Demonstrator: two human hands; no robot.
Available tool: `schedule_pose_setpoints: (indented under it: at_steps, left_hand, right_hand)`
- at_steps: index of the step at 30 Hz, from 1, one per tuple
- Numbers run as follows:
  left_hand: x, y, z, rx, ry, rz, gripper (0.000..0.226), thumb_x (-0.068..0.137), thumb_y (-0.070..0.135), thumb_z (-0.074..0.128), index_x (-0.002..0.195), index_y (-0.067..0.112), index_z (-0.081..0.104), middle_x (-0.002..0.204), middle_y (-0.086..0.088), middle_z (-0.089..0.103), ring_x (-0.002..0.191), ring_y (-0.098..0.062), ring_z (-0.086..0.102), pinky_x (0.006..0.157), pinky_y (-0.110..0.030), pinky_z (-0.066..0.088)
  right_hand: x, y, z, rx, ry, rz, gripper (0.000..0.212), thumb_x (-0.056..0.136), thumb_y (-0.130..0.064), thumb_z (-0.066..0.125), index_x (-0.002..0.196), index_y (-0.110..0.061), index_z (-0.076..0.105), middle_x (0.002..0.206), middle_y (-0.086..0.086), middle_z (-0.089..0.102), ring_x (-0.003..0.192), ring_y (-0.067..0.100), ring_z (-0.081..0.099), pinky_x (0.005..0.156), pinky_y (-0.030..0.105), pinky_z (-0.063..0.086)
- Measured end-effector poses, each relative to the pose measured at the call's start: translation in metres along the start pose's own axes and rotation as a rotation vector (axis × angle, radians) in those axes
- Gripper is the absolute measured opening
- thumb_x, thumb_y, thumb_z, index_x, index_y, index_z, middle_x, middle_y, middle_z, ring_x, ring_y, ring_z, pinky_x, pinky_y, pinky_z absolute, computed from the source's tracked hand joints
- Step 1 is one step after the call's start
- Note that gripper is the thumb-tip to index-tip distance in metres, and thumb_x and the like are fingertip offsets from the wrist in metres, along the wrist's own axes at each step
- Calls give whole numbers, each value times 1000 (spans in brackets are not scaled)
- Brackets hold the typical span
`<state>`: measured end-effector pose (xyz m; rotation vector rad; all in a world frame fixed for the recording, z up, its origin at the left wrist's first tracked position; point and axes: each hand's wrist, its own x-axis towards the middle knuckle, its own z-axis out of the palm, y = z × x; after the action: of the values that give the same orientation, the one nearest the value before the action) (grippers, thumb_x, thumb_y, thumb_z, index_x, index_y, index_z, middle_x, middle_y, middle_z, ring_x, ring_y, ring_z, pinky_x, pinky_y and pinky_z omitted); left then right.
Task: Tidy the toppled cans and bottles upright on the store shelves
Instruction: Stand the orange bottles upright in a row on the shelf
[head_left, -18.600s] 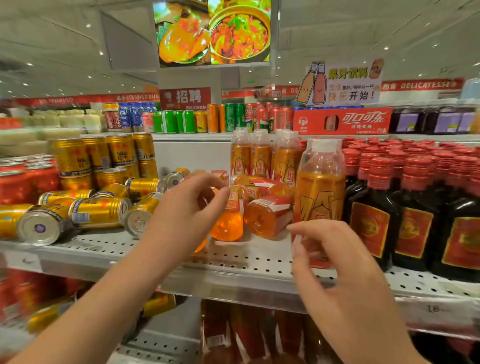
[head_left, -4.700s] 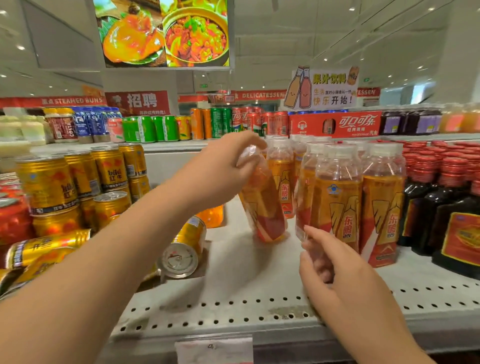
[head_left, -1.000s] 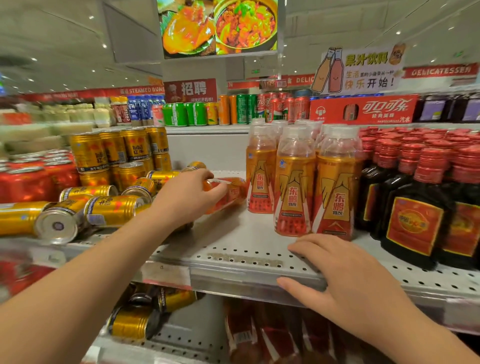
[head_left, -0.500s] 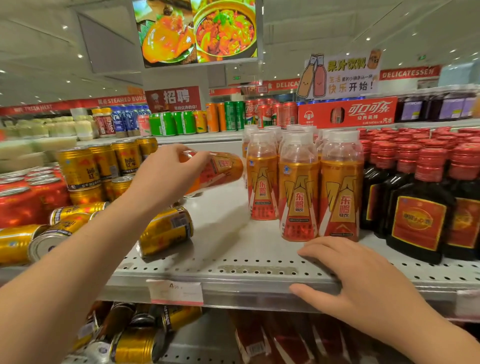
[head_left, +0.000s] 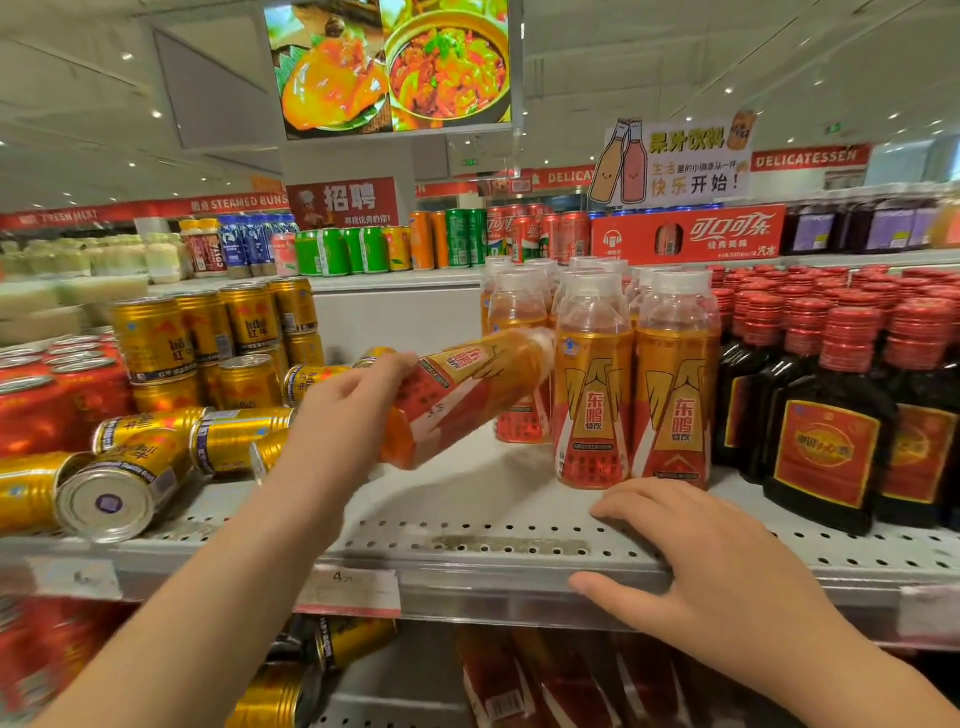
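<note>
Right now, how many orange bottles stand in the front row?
2, just behind the right hand: left bottle, right bottle. A third bottle stands further back, behind the tilted bottle; more may be hidden.

Above you, the red banner on the right says "DELICATESSEN", and the left banner says "STEAMED BUNS". The red sign between them shows "招聘". The paper sign reads "果汁饮料" and "快乐开始!". Under it, the red box carries "可口可乐". The upright orange bottles have "东鹏特饮" on the label; on the tilted bottle in your left hand the print is blurred. The golden cans show "红牛". The price tag on the shelf begins with "4".
</note>
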<state>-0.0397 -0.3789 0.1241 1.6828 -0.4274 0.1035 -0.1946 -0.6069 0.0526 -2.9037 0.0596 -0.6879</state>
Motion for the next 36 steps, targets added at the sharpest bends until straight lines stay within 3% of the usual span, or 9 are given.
schedule_pose_setpoints:
  at_steps: [4,6,8,12,15,20,25,31,36]
  left_hand:
    - [-6,-13,28,-385,-94,-144,31,96,49,61,108,24,73,101,-3,79,95,-19,77,72,-33,62]
    - [-7,-24,37,-578,-195,-190,37,94,43,66,119,17,71,114,-9,76,108,-23,73,82,-37,62]
    - [-5,-33,45,-620,-332,-182,41,91,35,71,124,10,69,123,-16,72,117,-28,68,93,-41,59]
    - [3,-41,56,-440,-533,-143,50,89,21,74,134,7,60,126,-18,70,119,-33,67,102,-49,53]
    - [10,-44,54,-355,-493,-112,50,81,18,77,129,16,65,121,-13,73,112,-31,71,96,-49,57]
    - [26,-45,43,-181,-392,34,54,82,16,81,130,30,64,117,0,74,108,-17,71,83,-28,60]
    - [40,-48,34,-40,-423,96,61,85,17,81,138,35,57,120,5,73,112,-16,69,97,-41,56]
    - [48,-52,28,153,-532,196,60,86,28,81,132,50,49,120,19,70,106,-5,69,83,-22,58]
    - [51,-55,40,170,-512,266,55,88,23,80,134,37,54,123,11,66,106,0,66,83,-14,53]
  right_hand:
    - [0,1,1,0,8,-10,69,76,-95,29,121,-50,55,116,-39,49,109,-13,42,78,3,30]
    - [0,1,2,3,11,-9,68,76,-95,30,120,-50,55,115,-38,50,107,-13,44,77,3,30]
    - [0,1,2,3,10,-4,67,76,-95,30,119,-50,55,114,-38,50,107,-13,45,76,3,30]
    - [1,1,2,27,18,5,63,78,-92,34,117,-49,57,113,-37,52,105,-13,47,76,4,31]
    - [1,0,2,34,15,10,62,77,-92,35,115,-49,58,112,-37,53,104,-14,47,76,5,31]
    - [1,1,2,34,11,13,67,74,-95,31,117,-50,57,116,-39,51,108,-15,46,79,6,32]
    - [2,-1,1,30,-7,22,68,74,-96,32,118,-50,57,117,-40,50,112,-13,46,84,12,37]
    - [2,-4,-1,32,-2,39,64,75,-94,36,116,-50,58,116,-40,50,111,-13,47,83,13,39]
    - [2,-5,-1,24,-3,34,65,74,-95,36,117,-51,57,117,-40,50,111,-15,46,84,13,38]
